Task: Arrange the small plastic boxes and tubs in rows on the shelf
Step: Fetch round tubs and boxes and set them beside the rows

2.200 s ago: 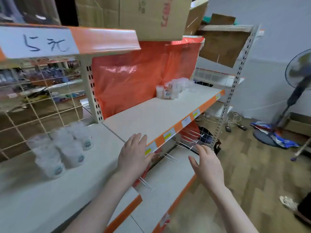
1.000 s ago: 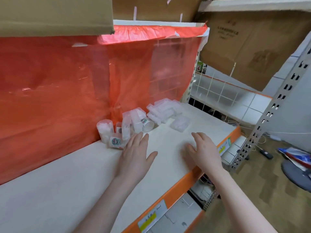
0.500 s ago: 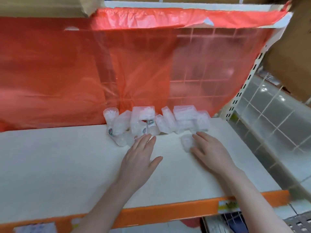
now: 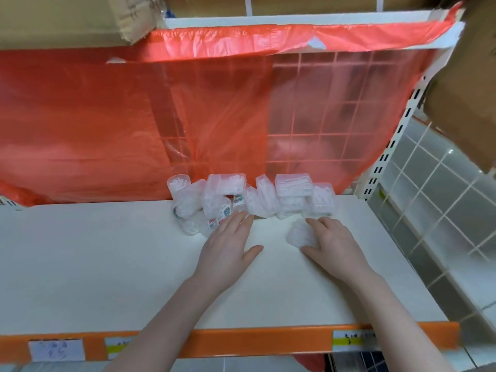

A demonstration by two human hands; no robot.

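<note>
A jumble of several small clear plastic boxes (image 4: 294, 185) and round tubs (image 4: 188, 202) lies against the red sheet at the back of the white shelf (image 4: 94, 264). Some tubs lie on their sides. One small clear box (image 4: 299, 234) lies apart in front of the pile. My right hand (image 4: 332, 242) rests over it, thumb on its near side and fingers on its far side. My left hand (image 4: 228, 251) lies flat on the shelf with straight fingers, its tips touching the front tubs.
A translucent red plastic sheet (image 4: 134, 116) hangs behind the shelf over a wire grid. Cardboard boxes (image 4: 67, 17) sit on the shelf above. An orange front lip (image 4: 241, 342) carries price labels. A perforated upright (image 4: 397, 135) bounds the right end.
The view has swung from the left shelf bay to face this shelf squarely. Both hands reached forward to the pile; my right hand came onto the loose box.
</note>
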